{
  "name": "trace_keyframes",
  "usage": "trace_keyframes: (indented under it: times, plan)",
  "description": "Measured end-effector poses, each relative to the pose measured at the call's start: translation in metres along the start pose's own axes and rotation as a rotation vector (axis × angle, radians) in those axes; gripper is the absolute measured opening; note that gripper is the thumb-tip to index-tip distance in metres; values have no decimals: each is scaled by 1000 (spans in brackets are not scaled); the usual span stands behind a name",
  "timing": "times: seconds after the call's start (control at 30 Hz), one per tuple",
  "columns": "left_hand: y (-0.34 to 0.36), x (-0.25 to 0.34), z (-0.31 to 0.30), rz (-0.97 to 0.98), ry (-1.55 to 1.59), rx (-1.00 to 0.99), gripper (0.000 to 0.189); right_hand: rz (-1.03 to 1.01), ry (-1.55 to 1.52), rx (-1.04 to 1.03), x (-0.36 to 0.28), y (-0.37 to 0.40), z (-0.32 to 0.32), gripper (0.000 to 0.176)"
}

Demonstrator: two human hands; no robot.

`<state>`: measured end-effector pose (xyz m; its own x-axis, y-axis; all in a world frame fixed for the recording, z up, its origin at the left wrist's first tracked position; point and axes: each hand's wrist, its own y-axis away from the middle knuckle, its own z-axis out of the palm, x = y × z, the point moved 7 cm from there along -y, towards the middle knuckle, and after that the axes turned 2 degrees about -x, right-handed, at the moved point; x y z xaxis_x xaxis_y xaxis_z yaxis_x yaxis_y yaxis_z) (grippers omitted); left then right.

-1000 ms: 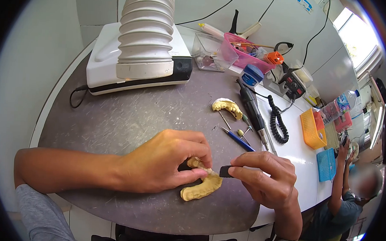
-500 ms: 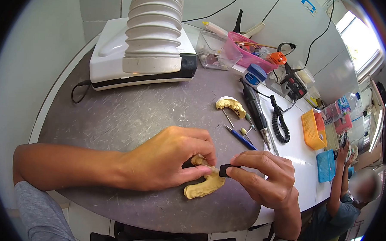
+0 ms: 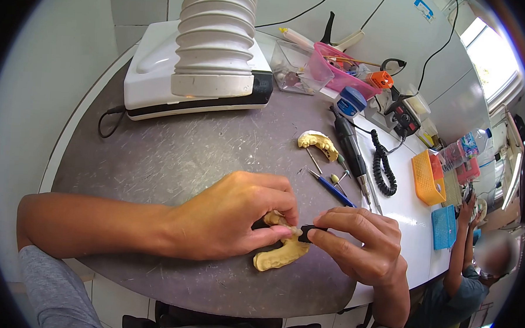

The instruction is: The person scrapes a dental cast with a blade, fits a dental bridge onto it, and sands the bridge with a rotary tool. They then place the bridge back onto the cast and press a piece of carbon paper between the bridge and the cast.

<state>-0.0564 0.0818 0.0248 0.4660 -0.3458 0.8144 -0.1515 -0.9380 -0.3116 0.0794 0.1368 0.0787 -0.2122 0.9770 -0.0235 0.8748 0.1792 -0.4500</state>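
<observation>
My left hand is closed around a yellow plaster dental cast, with thumb and fingers on its teeth. The cast lies at the front of the grey worktop, its curved lower part showing below the thumb. Between the thumb and fingers of my right hand is a small black strip. The strip's left end meets or nearly meets a pale tooth on the cast; exact contact is hard to make out. Part of the cast is hidden under my left hand.
Beyond my hands lie a second dental cast, a blue pen-like tool, small burs and a black handpiece. A white machine with a ribbed hose stands at the back. Baskets and a co-worker are at right.
The view has shifted slightly, and the black strip sits a little differently against the cast, with less of it showing. Both hands keep the same grips.
</observation>
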Motion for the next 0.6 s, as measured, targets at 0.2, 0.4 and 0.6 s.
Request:
trace_keyframes:
  times: [0.2,0.4,0.6]
  plan:
    - [0,-1,1,-18,0,-7,16,5,-19,-6,0,-1,1,28]
    - [0,3,-1,6,-19,18,17,122,-104,51,8,-3,-5,51]
    - [-2,-1,1,-30,-4,-22,16,350,-243,-144,22,4,3,50]
